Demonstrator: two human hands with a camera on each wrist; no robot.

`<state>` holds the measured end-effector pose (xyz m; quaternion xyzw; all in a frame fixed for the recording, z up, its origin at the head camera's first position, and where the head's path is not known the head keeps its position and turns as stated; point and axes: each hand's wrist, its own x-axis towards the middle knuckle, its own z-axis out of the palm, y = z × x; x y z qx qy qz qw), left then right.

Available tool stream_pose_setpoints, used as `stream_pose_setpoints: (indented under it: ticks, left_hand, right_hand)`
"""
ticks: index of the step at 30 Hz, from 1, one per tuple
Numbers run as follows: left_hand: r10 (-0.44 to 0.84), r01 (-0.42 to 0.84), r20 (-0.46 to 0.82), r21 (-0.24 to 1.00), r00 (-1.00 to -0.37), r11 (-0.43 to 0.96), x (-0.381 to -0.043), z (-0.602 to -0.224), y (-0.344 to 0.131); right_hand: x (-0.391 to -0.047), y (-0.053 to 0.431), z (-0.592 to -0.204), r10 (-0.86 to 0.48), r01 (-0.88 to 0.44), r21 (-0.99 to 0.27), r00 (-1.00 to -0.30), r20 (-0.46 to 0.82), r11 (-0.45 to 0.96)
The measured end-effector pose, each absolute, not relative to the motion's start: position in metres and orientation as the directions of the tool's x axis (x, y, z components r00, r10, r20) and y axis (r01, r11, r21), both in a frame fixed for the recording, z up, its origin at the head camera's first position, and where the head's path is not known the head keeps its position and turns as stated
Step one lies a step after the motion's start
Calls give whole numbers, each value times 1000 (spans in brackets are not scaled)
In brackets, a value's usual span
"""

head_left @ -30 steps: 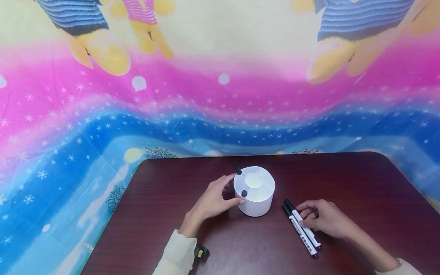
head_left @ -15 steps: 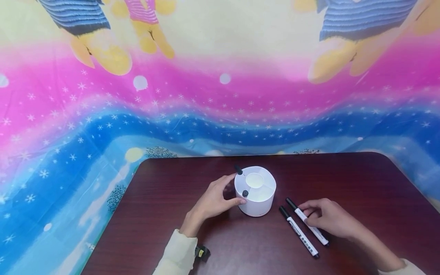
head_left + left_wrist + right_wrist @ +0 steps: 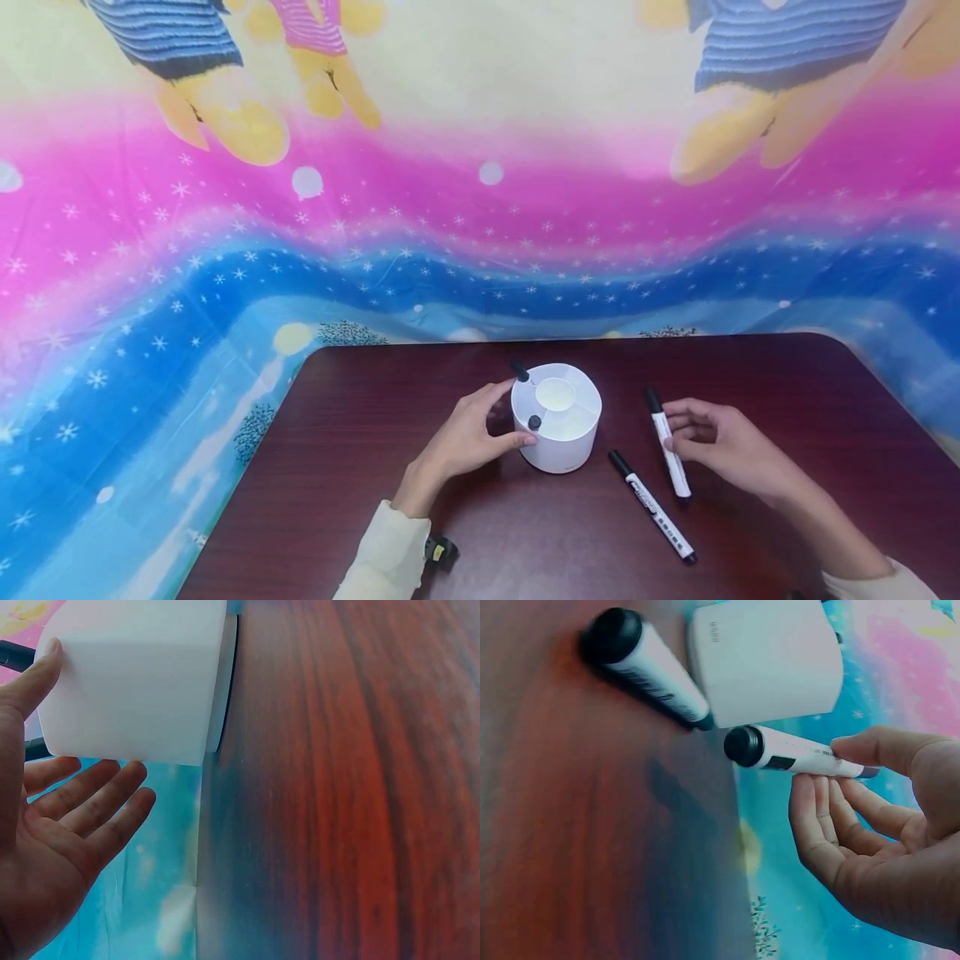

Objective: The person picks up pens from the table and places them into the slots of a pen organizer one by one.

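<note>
A round white desk organizer (image 3: 558, 454), divided around a central cup, stands on the table; two black marker tips (image 3: 534, 422) stick up from its left side. My left hand (image 3: 465, 433) holds the organizer from the left, with the thumb (image 3: 43, 671) on its near wall and the fingers along its side. My right hand (image 3: 731, 446) pinches a white whiteboard marker (image 3: 799, 754) with a black cap between thumb and fingertips. This marker is raised over the table, its shadow falling below. A second whiteboard marker (image 3: 654, 510) lies slanted on the table, nearer to me.
The dark reddish wooden table (image 3: 360, 417) has rounded far corners. Behind it hangs a colourful printed cloth (image 3: 480, 225). A small black strap piece with a yellow mark (image 3: 440, 552) shows beside my left sleeve.
My right hand has separated one marker from the other, lifted it and carried it away from me, turning it more upright in view. The left hand and organizer have stayed still.
</note>
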<state>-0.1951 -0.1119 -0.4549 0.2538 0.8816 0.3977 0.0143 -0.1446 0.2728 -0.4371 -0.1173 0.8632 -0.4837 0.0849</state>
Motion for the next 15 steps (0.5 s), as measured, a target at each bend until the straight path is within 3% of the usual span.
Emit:
stream_pose_setpoints:
  ticks: [15]
  left_hand:
    - [461, 439, 179, 709, -869, 552, -195, -455, -112]
  right_hand:
    - [-158, 258, -416, -228, -217, -892, -965, 133, 398]
